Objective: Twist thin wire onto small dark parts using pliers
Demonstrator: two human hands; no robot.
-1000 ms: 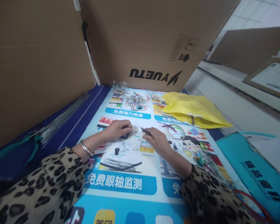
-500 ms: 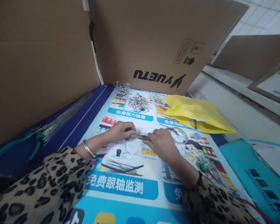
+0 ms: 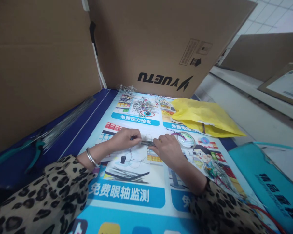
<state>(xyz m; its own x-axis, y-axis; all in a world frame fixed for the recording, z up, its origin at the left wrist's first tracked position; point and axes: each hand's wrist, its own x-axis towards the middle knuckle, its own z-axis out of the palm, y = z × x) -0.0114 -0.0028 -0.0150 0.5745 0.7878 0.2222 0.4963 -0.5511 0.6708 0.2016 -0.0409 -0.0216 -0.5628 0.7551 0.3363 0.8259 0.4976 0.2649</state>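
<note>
Near the middle of the printed mat (image 3: 127, 211), my right hand (image 3: 169, 149) is closed around small pliers (image 3: 147, 143), whose grey metal jaws point left. My left hand (image 3: 125, 139), with a silver bangle on its wrist, pinches thin wire right at the jaw tips. A loop of the wire (image 3: 148, 136) stands up beside the jaws, and finer strands trail on the mat below. The pliers' handles are hidden in my right palm. Several dark straight wire pieces (image 3: 127, 175) lie closer to me. A clear round ring-shaped dish (image 3: 186, 140) with coloured wires sits right of my right hand.
Tall cardboard panels (image 3: 146, 42) stand behind and to the left. Wire bundles (image 3: 68, 123) and teal-handled pliers (image 3: 36, 152) lie at left. Tangled wire (image 3: 144, 105) is at the back. A yellow pouch (image 3: 205, 118), a teal box (image 3: 268, 182) and more tangled wire (image 3: 218, 175) are at right.
My hands stay almost in place, with the left fingers closed slightly nearer the plier tips. The whole view has shifted a little.
</note>
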